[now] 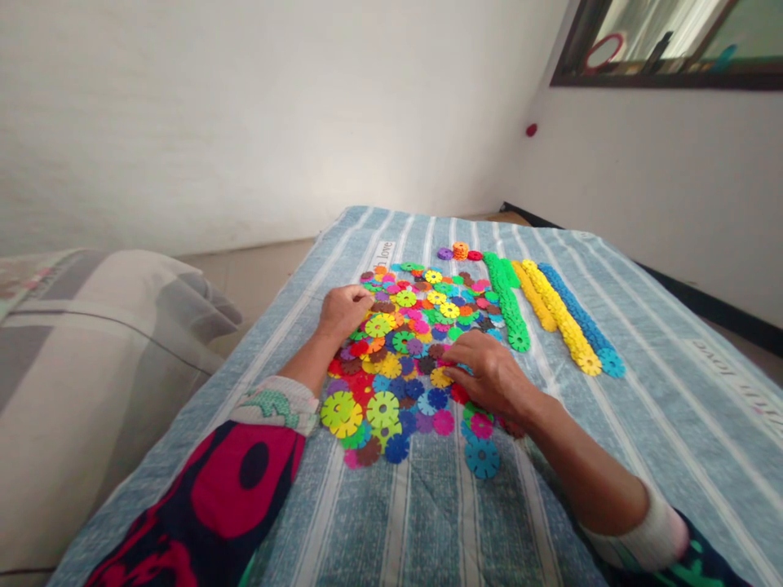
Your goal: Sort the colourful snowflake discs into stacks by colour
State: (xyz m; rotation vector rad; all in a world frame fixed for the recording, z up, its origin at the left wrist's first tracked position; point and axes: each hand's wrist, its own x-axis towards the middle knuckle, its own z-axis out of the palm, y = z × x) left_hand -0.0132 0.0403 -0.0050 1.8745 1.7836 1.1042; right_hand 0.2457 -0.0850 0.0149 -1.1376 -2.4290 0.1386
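A wide pile of notched plastic discs [404, 342] in many colours lies spread on the striped cloth. At the pile's left edge, my left hand [344, 312] is closed, thumb and fingers pressed together. Any disc in that pinch is too small or hidden to make out. My right hand [486, 368] reaches over the right side of the pile with fingers curled down among the discs, close to a yellow disc [439, 377]. Its fingertips are partly hidden, so what they grip cannot be made out. A loose blue disc [482, 458] lies nearest me.
Right of the pile lie sorted rows of overlapping discs: green [506, 302], orange-yellow [535, 295], yellow [561, 316] and blue [581, 318]. Small stacks of orange [461, 250], purple [445, 253] and red discs [475, 256] sit behind. A cloth-covered seat [110, 391] stands left.
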